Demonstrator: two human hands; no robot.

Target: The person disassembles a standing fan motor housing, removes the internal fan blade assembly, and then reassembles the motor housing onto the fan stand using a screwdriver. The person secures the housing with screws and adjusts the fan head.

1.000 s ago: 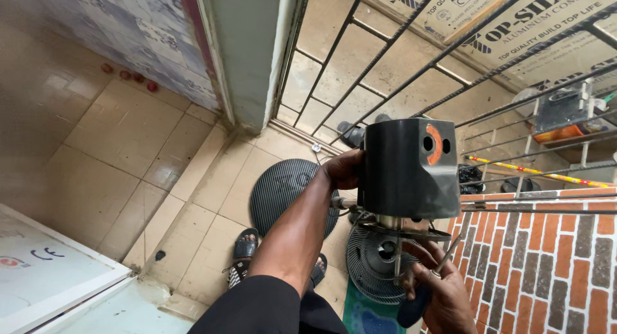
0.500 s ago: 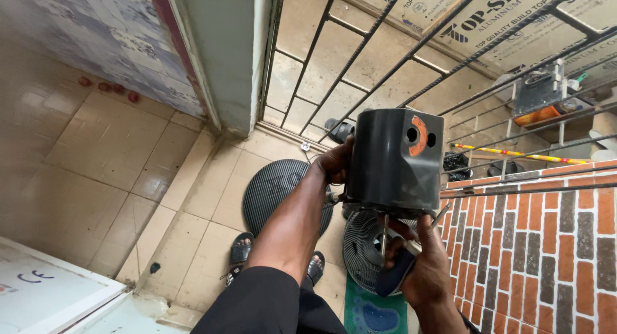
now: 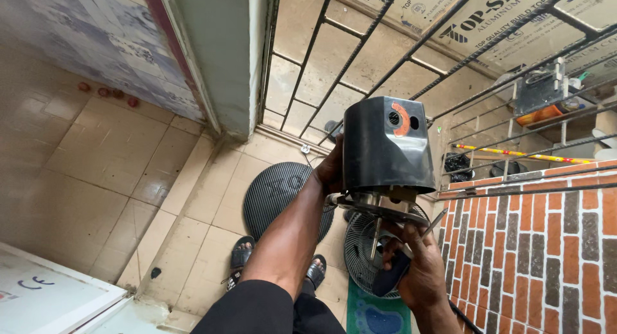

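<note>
Head view, items by descending size. Tiled floor (image 3: 109, 148) fills the lower left. Brick wall (image 3: 553, 257) stands at 4 o'clock, barred metal grille (image 3: 360, 58) at 12 o'clock. Two round fan guards (image 3: 276, 189) lie on the tiles. Black motor housing (image 3: 387, 144) is held at centre frame, its steel shaft (image 3: 375, 237) pointing down. Left hand (image 3: 332, 168) is clamped on the housing's 9 o'clock side. Right hand (image 3: 421, 273), at 6 o'clock beneath it, is closed around a dark-handled screwdriver (image 3: 402, 260).
</note>
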